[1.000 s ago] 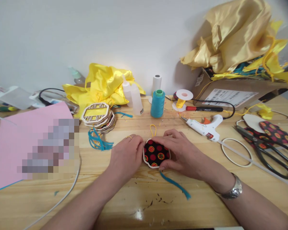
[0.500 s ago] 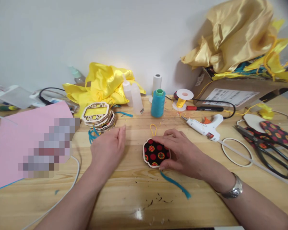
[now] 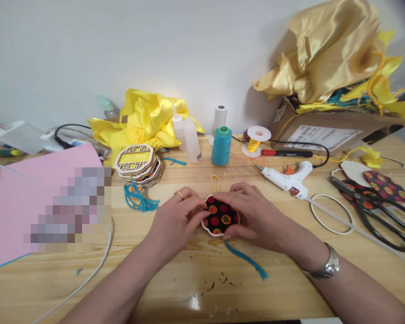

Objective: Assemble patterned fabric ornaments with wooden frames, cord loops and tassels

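A small scalloped ornament (image 3: 221,216) lies on the wooden table, with black floral fabric inside a pale rim. A yellow cord loop (image 3: 215,182) comes out of its top and a teal tassel (image 3: 247,258) trails from its bottom. Fingers of my right hand (image 3: 253,216) close round the ornament's right edge, thumb below and fingertips above. From the other side my left hand (image 3: 178,218), a ring on one finger, pinches the left edge between thumb and fingers. Behind my left hand sits a stack of similar ornaments (image 3: 137,164) with lattice frames and teal tassels.
A white glue gun (image 3: 286,177), a wooden ring (image 3: 332,213) and black scissors (image 3: 374,211) lie to the right. Toward the wall stand a teal thread cone (image 3: 222,146), squeeze bottles (image 3: 191,141), a spool (image 3: 256,139) and a cardboard box (image 3: 324,130). Pink sheet (image 3: 47,180) at left.
My left hand has moved right from beside the stack and opened from a closed fist to take the ornament's left edge. The right hand stays on the ornament.
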`<state>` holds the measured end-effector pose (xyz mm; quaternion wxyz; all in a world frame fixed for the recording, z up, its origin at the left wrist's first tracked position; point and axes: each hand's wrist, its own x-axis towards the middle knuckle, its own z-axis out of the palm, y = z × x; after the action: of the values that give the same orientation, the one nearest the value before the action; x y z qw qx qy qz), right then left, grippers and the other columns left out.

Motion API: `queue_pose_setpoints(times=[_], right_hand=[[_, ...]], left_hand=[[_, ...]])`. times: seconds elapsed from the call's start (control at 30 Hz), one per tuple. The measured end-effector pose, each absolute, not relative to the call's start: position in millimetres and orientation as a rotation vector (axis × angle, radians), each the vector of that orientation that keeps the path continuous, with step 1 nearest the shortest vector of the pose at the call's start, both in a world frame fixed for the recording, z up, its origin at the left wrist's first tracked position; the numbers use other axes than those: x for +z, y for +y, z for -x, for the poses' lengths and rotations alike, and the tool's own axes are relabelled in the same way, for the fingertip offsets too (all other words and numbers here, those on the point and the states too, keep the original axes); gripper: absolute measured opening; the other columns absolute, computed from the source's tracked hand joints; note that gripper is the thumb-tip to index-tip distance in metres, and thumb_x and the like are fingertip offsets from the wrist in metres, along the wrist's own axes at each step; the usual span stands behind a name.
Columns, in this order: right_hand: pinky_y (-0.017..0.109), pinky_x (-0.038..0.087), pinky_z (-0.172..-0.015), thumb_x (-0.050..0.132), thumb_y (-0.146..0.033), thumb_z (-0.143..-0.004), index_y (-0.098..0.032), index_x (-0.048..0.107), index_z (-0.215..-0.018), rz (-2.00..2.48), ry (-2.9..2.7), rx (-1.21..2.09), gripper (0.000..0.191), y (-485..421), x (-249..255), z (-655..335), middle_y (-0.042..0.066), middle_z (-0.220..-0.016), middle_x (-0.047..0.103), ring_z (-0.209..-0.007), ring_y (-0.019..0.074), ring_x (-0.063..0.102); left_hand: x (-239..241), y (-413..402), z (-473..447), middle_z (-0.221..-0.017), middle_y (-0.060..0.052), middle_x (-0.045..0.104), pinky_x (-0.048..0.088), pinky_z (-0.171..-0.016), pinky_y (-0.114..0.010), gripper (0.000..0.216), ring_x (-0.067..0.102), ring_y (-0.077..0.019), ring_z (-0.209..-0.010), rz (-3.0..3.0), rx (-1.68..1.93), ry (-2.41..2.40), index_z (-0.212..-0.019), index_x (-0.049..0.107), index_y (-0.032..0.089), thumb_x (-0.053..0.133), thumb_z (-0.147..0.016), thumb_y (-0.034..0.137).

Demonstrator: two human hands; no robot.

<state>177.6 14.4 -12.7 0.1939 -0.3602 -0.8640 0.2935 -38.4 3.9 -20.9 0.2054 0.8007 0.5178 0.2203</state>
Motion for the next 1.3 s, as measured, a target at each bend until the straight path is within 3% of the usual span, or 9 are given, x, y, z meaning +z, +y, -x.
queue_pose_setpoints(times=[0.43, 0.6, 0.7, 0.77, 0.83, 0.87, 0.9, 1.03, 1.3], right_hand=[[0.039, 0.036, -0.090, 0.071, -0.038, -0.075, -0.027, 0.046, -0.130, 1.029, -2.442, 0.808, 0.061, 14, -13, -178, 0.004, -0.108, 0.061, -0.103, 0.0226, 0.043], [0.040, 0.037, -0.089, 0.071, -0.040, -0.074, -0.028, 0.048, -0.129, 1.039, -2.438, 0.816, 0.061, 14, -13, -179, 0.006, -0.108, 0.061, -0.103, 0.0239, 0.044], [0.041, 0.036, -0.091, 0.073, -0.040, -0.073, -0.027, 0.048, -0.130, 1.060, -2.435, 0.814, 0.063, 14, -14, -179, 0.007, -0.111, 0.059, -0.106, 0.0246, 0.043], [0.041, 0.036, -0.092, 0.072, -0.039, -0.073, -0.027, 0.047, -0.130, 1.056, -2.438, 0.817, 0.064, 14, -14, -179, 0.007, -0.111, 0.059, -0.107, 0.0250, 0.043], [0.042, 0.036, -0.092, 0.073, -0.038, -0.073, -0.027, 0.047, -0.130, 1.046, -2.440, 0.821, 0.063, 14, -14, -179, 0.007, -0.111, 0.059, -0.107, 0.0254, 0.043], [0.042, 0.036, -0.092, 0.073, -0.037, -0.073, -0.026, 0.047, -0.130, 1.043, -2.439, 0.821, 0.063, 14, -13, -179, 0.007, -0.111, 0.059, -0.106, 0.0254, 0.043], [0.042, 0.036, -0.091, 0.073, -0.037, -0.073, -0.026, 0.047, -0.130, 1.042, -2.435, 0.821, 0.063, 13, -13, -178, 0.007, -0.110, 0.060, -0.106, 0.0253, 0.043], [0.040, 0.038, -0.090, 0.071, -0.038, -0.075, -0.027, 0.046, -0.130, 1.031, -2.425, 0.849, 0.061, 12, -10, -177, 0.006, -0.109, 0.061, -0.103, 0.0239, 0.043], [0.043, 0.038, -0.099, 0.072, -0.040, -0.073, -0.029, 0.041, -0.135, 0.983, -2.213, 0.887, 0.070, 18, -15, -190, 0.007, -0.127, 0.051, -0.116, 0.0233, 0.042]], left_hand=[[-15, -3, 24, -0.081, -0.006, 0.060, 0.044, -0.061, -0.034, 0.023, 0.057, -0.0213, -0.073, -2.474, 0.256, 1.657, -0.078, 0.062, 0.018, 0.042, -0.090, 0.023], [2, 2, 51, -0.061, 0.000, 0.052, 0.042, -0.052, -0.030, 0.032, 0.050, -0.0151, -0.058, -1.811, 0.527, 1.128, -0.059, 0.053, 0.022, 0.050, -0.085, 0.039], [9, 5, 71, -0.044, 0.003, 0.024, 0.033, -0.035, -0.028, 0.063, 0.030, -0.0105, -0.037, -1.337, 1.081, 0.843, -0.038, 0.020, 0.022, 0.030, -0.087, 0.060], [10, 6, 74, -0.045, 0.003, 0.023, 0.031, -0.034, -0.027, 0.062, 0.028, -0.0103, -0.037, -1.242, 1.242, 0.973, -0.037, 0.020, 0.022, 0.032, -0.086, 0.058], [8, 7, 67, -0.059, 0.000, 0.048, 0.041, -0.044, -0.028, 0.039, 0.045, -0.0126, -0.051, -1.338, 1.217, 1.265, -0.050, 0.047, 0.022, 0.053, -0.081, 0.046], [5, 7, 62, -0.074, -0.001, 0.059, 0.047, -0.054, -0.030, 0.018, 0.052, -0.0145, -0.062, -1.451, 1.180, 1.388, -0.070, 0.060, 0.023, 0.060, -0.078, 0.039], [2, 6, 56, -0.093, -0.002, 0.064, 0.050, -0.067, -0.033, 0.018, 0.056, -0.0169, -0.076, -1.612, 1.083, 1.443, -0.092, 0.063, 0.025, 0.062, -0.078, 0.035], [-11, 2, 39, -0.114, -0.006, 0.061, 0.038, -0.099, -0.043, 0.049, 0.043, -0.0251, -0.115, -2.194, 0.720, 1.416, -0.122, 0.053, 0.024, 0.067, -0.076, 0.034], [-20, 1, 39, -0.118, -0.009, 0.057, 0.037, -0.100, -0.046, 0.067, 0.037, -0.0293, -0.118, -2.249, 0.515, 1.412, -0.131, 0.043, 0.024, 0.070, -0.072, 0.041]])
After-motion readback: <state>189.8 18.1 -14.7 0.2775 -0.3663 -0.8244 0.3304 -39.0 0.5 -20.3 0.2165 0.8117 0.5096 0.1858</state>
